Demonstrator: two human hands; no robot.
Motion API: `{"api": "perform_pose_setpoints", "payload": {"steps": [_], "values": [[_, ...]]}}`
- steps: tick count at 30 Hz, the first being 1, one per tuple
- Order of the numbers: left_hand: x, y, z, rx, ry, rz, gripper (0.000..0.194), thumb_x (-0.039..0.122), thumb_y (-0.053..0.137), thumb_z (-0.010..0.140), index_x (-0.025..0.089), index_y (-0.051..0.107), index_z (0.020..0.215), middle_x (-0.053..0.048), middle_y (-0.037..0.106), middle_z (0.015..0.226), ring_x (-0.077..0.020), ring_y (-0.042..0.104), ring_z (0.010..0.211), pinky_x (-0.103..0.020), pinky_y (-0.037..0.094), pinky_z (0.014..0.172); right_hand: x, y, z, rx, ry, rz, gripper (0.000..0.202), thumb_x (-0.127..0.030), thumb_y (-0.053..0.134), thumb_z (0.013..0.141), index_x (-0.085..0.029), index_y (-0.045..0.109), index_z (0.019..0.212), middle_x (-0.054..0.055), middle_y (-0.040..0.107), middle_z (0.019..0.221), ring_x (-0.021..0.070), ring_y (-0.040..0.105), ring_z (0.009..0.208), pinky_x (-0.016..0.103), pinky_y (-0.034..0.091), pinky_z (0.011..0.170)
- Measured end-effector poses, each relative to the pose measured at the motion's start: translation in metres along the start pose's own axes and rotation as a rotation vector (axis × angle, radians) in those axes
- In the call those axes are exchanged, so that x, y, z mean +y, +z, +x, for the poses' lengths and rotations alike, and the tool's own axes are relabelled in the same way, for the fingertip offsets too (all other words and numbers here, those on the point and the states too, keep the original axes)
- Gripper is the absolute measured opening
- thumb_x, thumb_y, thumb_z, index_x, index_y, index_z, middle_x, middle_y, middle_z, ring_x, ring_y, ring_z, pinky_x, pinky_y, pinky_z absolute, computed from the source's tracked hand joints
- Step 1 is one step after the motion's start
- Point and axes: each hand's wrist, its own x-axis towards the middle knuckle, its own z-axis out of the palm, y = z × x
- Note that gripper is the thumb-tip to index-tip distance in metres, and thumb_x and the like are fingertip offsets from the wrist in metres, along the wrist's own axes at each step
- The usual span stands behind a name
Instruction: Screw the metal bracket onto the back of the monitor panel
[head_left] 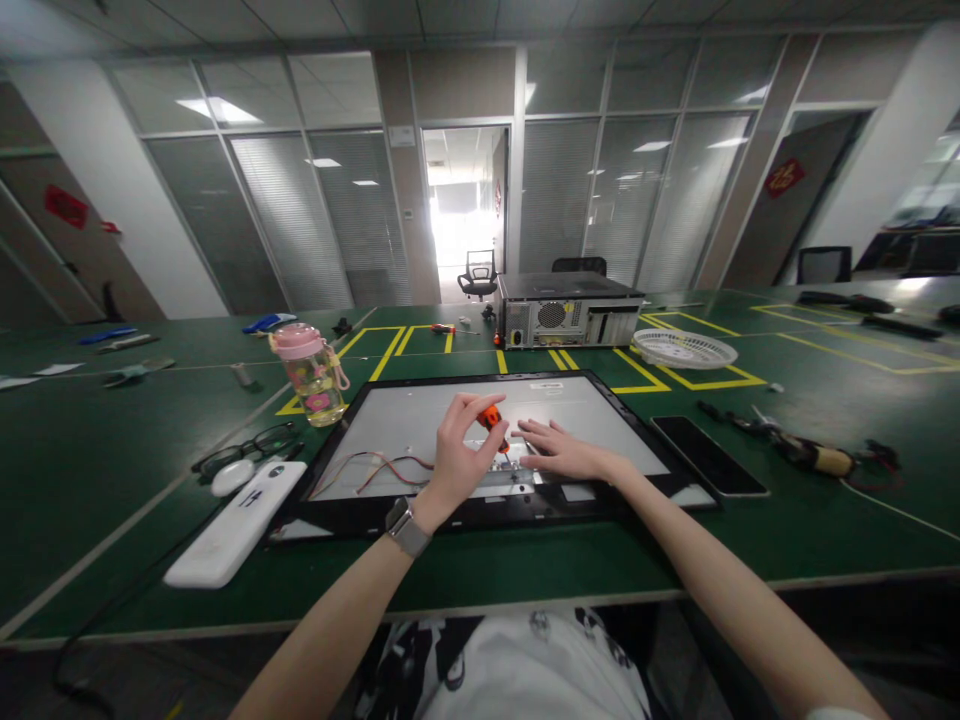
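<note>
My left hand (466, 448), with a watch on its wrist, is closed round the orange and black handle of a screwdriver (490, 418). The tool points down at a small metal part (510, 478) near the front edge of a flat panel (405, 410) with a black frame. My right hand (566, 452) lies flat with its fingers spread, just right of the screwdriver tip, on the panel. Thin red and dark wires (382, 462) run over the panel to the left of my left hand.
A pink-lidded bottle (311, 375), glasses (251, 445) and a white power bank (236, 522) stand or lie at the left. Behind the panel is a computer case (566, 310) beside a white basket (684, 348). A phone (709, 455) and a cabled tool (814, 455) lie at the right.
</note>
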Motion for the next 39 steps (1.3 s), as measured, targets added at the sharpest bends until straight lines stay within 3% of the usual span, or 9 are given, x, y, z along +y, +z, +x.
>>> {"api": "perform_pose_setpoints", "payload": {"steps": [6,11,16,19,25,30,35,39], "values": [[0.001,-0.0018,0.0,-0.04,0.008,-0.017,0.029,0.015,0.052,0.089,0.021,0.062,0.116,-0.004,0.064,0.095,-0.0154,0.06,0.086,-0.03,0.048,0.081,-0.0009,-0.0006,-0.0001,-0.013,0.009,-0.003,0.081,-0.074,0.034,0.089,-0.023,0.03,0.152,0.009,0.014,0.162,0.0286,0.007,0.15,0.051,-0.002,0.12],[0.0002,-0.0016,0.0005,0.024,0.019,0.031,0.02,0.023,0.064,0.086,0.021,0.065,0.105,-0.001,0.059,0.087,-0.0147,0.057,0.079,-0.029,0.048,0.078,-0.0039,-0.002,-0.0013,-0.017,0.014,-0.021,0.084,-0.074,0.033,0.089,-0.019,0.029,0.153,0.013,0.014,0.162,0.0267,0.007,0.15,0.051,-0.002,0.12],[0.0012,-0.0021,-0.0006,-0.035,0.012,-0.032,0.028,0.016,0.051,0.091,0.021,0.062,0.116,-0.005,0.065,0.098,-0.0159,0.061,0.088,-0.031,0.049,0.083,-0.0045,-0.0028,-0.0014,-0.019,0.005,-0.015,0.082,-0.073,0.033,0.09,-0.02,0.03,0.153,0.013,0.012,0.162,0.0263,0.007,0.15,0.051,-0.002,0.12],[0.0012,-0.0023,-0.0009,0.013,0.012,0.016,0.021,0.021,0.06,0.088,0.02,0.065,0.109,-0.003,0.062,0.089,-0.0144,0.059,0.08,-0.029,0.048,0.078,-0.0042,-0.0025,-0.0012,-0.016,0.007,-0.016,0.083,-0.073,0.033,0.09,-0.02,0.029,0.153,0.013,0.013,0.162,0.0262,0.007,0.15,0.051,-0.002,0.12],[0.0007,-0.0028,-0.0011,-0.016,0.033,0.004,0.033,0.015,0.05,0.089,0.019,0.06,0.12,-0.007,0.067,0.106,-0.0171,0.063,0.095,-0.031,0.05,0.085,-0.0019,-0.0012,-0.0002,-0.024,0.013,-0.027,0.083,-0.073,0.033,0.09,-0.02,0.03,0.153,0.011,0.013,0.162,0.0276,0.007,0.15,0.05,-0.002,0.12],[0.0004,-0.0017,-0.0011,0.047,0.071,0.06,0.023,0.021,0.062,0.086,0.02,0.065,0.109,-0.002,0.062,0.089,-0.0145,0.059,0.08,-0.029,0.05,0.078,-0.0004,-0.0005,0.0001,-0.014,0.005,-0.014,0.083,-0.074,0.033,0.089,-0.022,0.028,0.153,0.009,0.014,0.162,0.0288,0.007,0.15,0.051,-0.002,0.12],[0.0004,-0.0021,-0.0016,-0.04,0.063,-0.003,0.038,0.015,0.05,0.089,0.02,0.057,0.126,-0.007,0.066,0.106,-0.017,0.062,0.095,-0.033,0.05,0.085,0.0008,0.0001,0.0008,-0.014,0.0,-0.005,0.082,-0.074,0.035,0.089,-0.023,0.03,0.153,0.009,0.015,0.162,0.0299,0.007,0.15,0.052,-0.002,0.12],[-0.0003,-0.0011,-0.002,0.016,0.071,0.047,0.029,0.019,0.06,0.087,0.021,0.063,0.116,-0.003,0.063,0.092,-0.0151,0.06,0.083,-0.03,0.05,0.079,0.001,0.0004,0.0007,-0.003,-0.002,-0.002,0.082,-0.073,0.035,0.089,-0.022,0.029,0.153,0.01,0.015,0.162,0.0297,0.008,0.15,0.052,-0.002,0.12]]}}
